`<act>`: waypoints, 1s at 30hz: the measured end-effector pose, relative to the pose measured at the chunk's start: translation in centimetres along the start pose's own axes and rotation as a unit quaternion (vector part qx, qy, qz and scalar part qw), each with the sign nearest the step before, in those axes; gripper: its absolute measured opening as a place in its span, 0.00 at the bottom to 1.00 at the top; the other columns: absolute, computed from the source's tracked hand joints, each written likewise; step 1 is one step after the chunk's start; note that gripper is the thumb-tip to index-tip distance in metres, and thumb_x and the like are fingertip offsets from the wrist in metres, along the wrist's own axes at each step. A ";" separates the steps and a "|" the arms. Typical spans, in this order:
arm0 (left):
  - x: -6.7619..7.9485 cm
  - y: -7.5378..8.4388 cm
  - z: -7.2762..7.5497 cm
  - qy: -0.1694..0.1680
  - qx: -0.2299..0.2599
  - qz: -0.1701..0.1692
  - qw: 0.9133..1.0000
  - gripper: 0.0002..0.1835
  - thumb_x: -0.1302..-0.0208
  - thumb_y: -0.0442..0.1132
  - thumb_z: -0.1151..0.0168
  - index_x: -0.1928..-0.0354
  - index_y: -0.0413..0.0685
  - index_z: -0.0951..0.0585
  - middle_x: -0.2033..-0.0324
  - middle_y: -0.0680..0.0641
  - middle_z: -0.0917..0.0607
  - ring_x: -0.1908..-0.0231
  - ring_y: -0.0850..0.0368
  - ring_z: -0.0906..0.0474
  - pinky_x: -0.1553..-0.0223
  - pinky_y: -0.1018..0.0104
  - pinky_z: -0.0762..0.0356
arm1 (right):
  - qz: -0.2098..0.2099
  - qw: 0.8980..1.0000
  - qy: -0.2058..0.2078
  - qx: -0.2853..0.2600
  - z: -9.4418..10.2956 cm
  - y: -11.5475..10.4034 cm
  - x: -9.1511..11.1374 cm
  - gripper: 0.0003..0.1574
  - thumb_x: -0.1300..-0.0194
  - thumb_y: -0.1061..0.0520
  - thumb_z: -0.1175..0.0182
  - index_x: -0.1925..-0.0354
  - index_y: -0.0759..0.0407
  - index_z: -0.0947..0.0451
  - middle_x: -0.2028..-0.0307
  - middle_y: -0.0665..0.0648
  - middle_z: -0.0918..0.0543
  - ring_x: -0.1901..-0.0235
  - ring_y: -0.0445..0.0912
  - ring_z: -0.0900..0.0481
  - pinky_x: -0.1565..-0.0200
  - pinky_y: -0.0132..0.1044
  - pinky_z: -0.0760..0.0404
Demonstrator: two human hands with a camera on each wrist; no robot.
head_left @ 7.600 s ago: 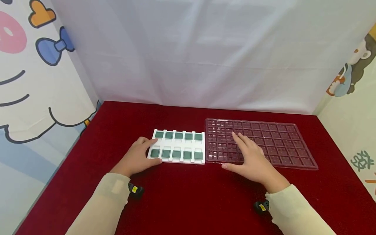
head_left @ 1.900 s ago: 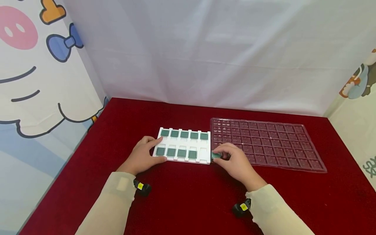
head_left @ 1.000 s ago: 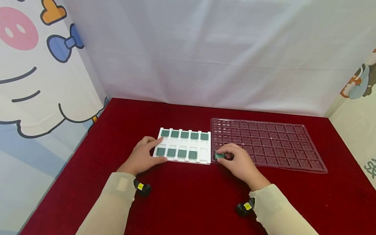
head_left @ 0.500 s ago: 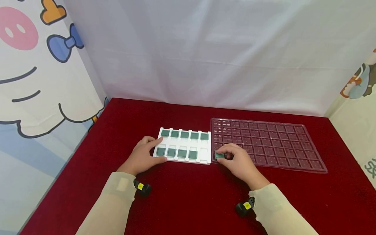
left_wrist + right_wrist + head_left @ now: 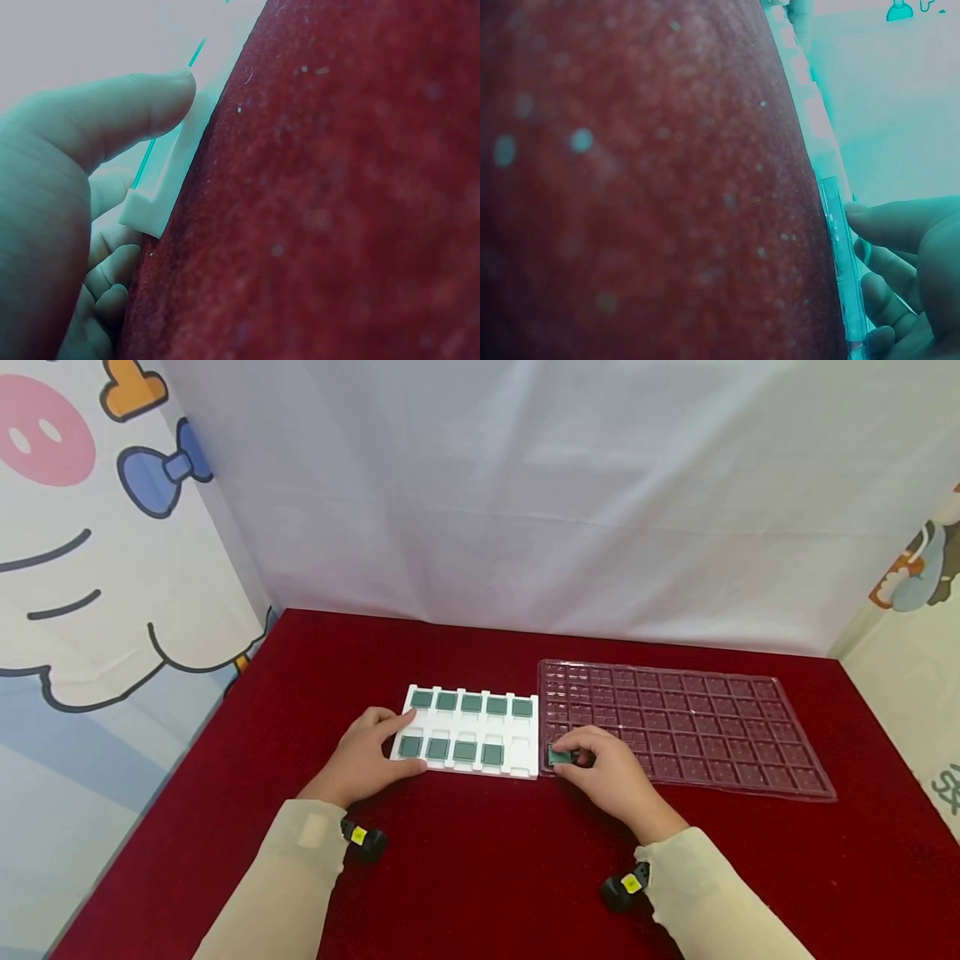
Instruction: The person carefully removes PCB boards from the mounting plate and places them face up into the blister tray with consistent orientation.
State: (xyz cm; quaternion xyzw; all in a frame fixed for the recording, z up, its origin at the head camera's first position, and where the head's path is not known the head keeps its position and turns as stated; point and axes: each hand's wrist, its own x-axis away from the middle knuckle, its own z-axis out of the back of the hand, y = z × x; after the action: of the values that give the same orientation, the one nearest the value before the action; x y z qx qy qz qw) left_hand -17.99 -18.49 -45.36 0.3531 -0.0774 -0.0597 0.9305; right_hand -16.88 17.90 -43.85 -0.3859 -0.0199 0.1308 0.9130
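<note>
The right hand (image 5: pixel 606 768) pinches a green square (image 5: pixel 559 756) between thumb and forefinger at the front left corner of the clear tray (image 5: pixel 705 724); whether the square touches the pocket's floor, I cannot tell. The left hand (image 5: pixel 367 756) grips the left edge of the white tray (image 5: pixel 465 724), thumb by its front left corner and forefinger spread from it further back. That tray carries more green squares (image 5: pixel 472 702), five along its back edge and four along its front. Its right edge lies just beside the clear tray's left edge, leaving little room between. A broad stretch of the red desk (image 5: pixel 480 860) lies in front of both trays, and narrower strips run to its back and right edges. A white curtain (image 5: pixel 525 510) hangs behind the back edge.
</note>
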 end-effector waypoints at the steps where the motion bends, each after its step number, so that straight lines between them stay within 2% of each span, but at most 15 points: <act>1: 0.0 0.0 0.0 0.000 0.000 0.000 1.000 0.48 0.42 0.57 0.24 0.22 0.57 0.34 0.35 0.45 0.31 0.37 0.46 0.35 0.38 0.45 0.29 | 0.001 1.000 0.000 -0.001 0.0 0.0 0.0 0.13 0.36 0.62 0.27 0.52 0.55 0.11 0.48 0.53 0.16 0.61 0.47 0.25 0.56 0.44 0.23; 18: 0.1 0.0 0.1 0.000 0.003 -0.006 1.000 0.48 0.42 0.57 0.24 0.22 0.55 0.34 0.35 0.44 0.31 0.37 0.45 0.35 0.38 0.44 0.30 | -0.004 1.000 -0.002 0.001 0.0 -0.1 0.0 0.14 0.36 0.61 0.27 0.51 0.55 0.12 0.48 0.53 0.16 0.59 0.47 0.24 0.55 0.44 0.22; 30: 0.2 0.2 0.1 0.002 0.003 -0.001 1.000 0.48 0.42 0.57 0.24 0.22 0.56 0.33 0.35 0.44 0.31 0.37 0.46 0.35 0.38 0.45 0.29 | -0.003 1.000 0.000 0.009 0.1 -0.2 -0.1 0.13 0.35 0.62 0.28 0.51 0.55 0.12 0.50 0.52 0.16 0.61 0.47 0.26 0.57 0.43 0.23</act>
State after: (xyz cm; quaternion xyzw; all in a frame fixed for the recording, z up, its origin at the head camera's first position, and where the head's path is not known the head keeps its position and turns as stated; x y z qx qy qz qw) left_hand -17.82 -18.43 -45.09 0.3561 -0.0755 -0.0599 0.9295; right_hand -16.90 17.78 -43.64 -0.3776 -0.0197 0.1277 0.9169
